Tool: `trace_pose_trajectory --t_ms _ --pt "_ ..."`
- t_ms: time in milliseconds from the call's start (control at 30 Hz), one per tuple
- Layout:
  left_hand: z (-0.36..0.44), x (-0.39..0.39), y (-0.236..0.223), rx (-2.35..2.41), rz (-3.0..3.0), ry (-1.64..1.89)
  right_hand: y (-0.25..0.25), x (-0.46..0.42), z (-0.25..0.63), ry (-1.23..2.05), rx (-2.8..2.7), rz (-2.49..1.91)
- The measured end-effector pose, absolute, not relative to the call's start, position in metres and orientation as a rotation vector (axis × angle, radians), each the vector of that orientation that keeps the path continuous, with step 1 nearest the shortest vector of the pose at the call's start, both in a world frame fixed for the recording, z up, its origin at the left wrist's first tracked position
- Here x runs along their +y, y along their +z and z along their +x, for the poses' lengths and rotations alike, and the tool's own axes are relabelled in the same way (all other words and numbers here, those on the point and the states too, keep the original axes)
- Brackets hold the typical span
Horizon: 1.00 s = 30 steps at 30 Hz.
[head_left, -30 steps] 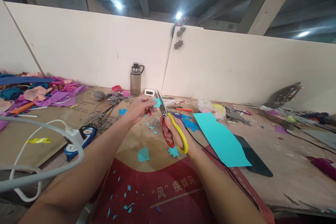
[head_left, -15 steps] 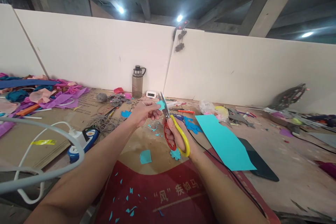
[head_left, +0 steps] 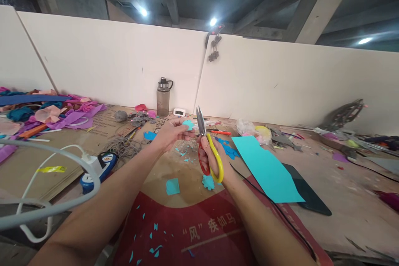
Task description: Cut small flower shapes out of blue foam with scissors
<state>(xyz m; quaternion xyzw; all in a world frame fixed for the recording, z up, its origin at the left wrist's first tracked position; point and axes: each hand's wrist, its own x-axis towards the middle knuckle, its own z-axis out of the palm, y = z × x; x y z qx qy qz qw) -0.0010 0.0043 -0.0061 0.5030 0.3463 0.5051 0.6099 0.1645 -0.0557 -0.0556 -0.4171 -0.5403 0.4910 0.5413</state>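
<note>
Between the fingertips of my left hand (head_left: 174,134) is a small turquoise paper piece (head_left: 188,124). My right hand (head_left: 209,154) is wrapped round scissors (head_left: 215,160) with one red and one yellow handle loop. Their blades point up and away, nearly together, just right of the paper and apart from it. Below my hands lie a turquoise paper square (head_left: 172,186) with one rounded corner and a scalloped turquoise cutout (head_left: 208,182). A large turquoise sheet (head_left: 268,168) rests to the right, partly over a dark flat tablet-like thing (head_left: 307,191).
Turquoise scraps (head_left: 156,250) dot the red printed board. Blue cutouts (head_left: 229,149) lie behind my right hand. A bottle (head_left: 163,97) and a small white clock-like device (head_left: 179,112) stand by the wall. At left are a power strip (head_left: 99,170), tangled string (head_left: 123,147) and coloured fabric-like scraps (head_left: 52,112).
The scissors have moved right, away from the paper piece, and their blades have come closer together. My left hand still pinches the paper, which has shifted slightly left.
</note>
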Motion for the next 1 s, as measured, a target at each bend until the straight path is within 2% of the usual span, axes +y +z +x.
trace_pose_trajectory --t_ms 233,433,600,833,1000 --pt "-0.002 0.008 -0.009 0.811 1.282 1.216 -0.064 -0.044 0.165 1.074 -1.219 -0.912" --pt "-0.005 0.010 -0.015 0.735 1.376 1.089 -0.061 -0.039 0.171 0.914 -1.193 -0.827" --pt "-0.001 0.006 -0.018 0.745 1.432 0.998 -0.061 -0.039 0.172 0.916 -1.284 -0.780" --pt "0.006 0.003 -0.016 0.795 1.285 1.124 -0.058 -0.044 0.172 0.957 -1.312 -0.868" --pt "-0.007 0.009 -0.002 0.783 1.226 1.217 -0.057 -0.047 0.173 0.966 -1.527 -0.965"
